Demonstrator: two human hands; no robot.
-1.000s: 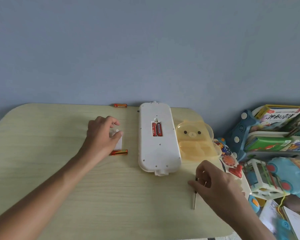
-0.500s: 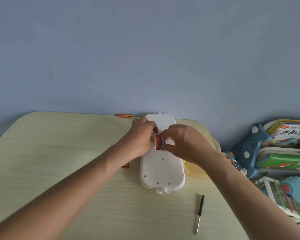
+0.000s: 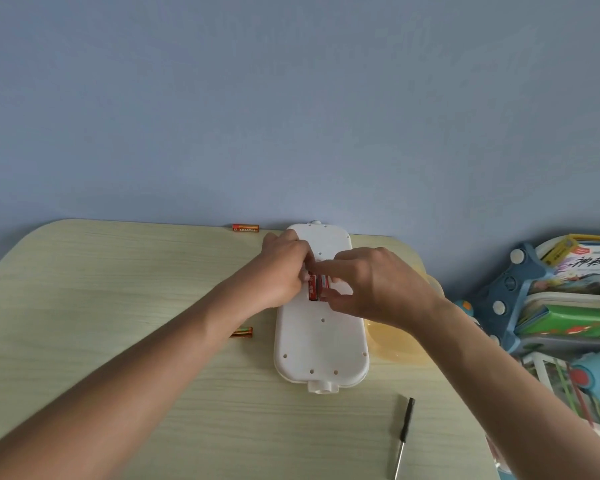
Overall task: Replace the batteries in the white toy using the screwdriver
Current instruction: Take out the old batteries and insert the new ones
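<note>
— Since a second ago both hands have left the table edges: the left hand (image 3: 280,271) came off the spot by the loose battery, the right hand (image 3: 371,284) let go of the screwdriver (image 3: 404,433), and they now meet over the white toy (image 3: 321,337).

— Where's the toy?

— Lying back-side up on the pale wooden table (image 3: 118,306), long axis pointing away from me, its far end near the blue wall. Two red batteries (image 3: 316,288) sit side by side in its open compartment.

— And the grip?

— Fingers of both hands are bunched together at that compartment, touching or just above the batteries. I can't tell whether either hand is pinching the small cover — it's hidden.

— Anything else?

— One orange battery (image 3: 245,228) at the far table edge, another battery (image 3: 241,331) half under my left forearm. A yellow container (image 3: 394,344) is just right of the toy; the screwdriver lies alone near the front right.
</note>
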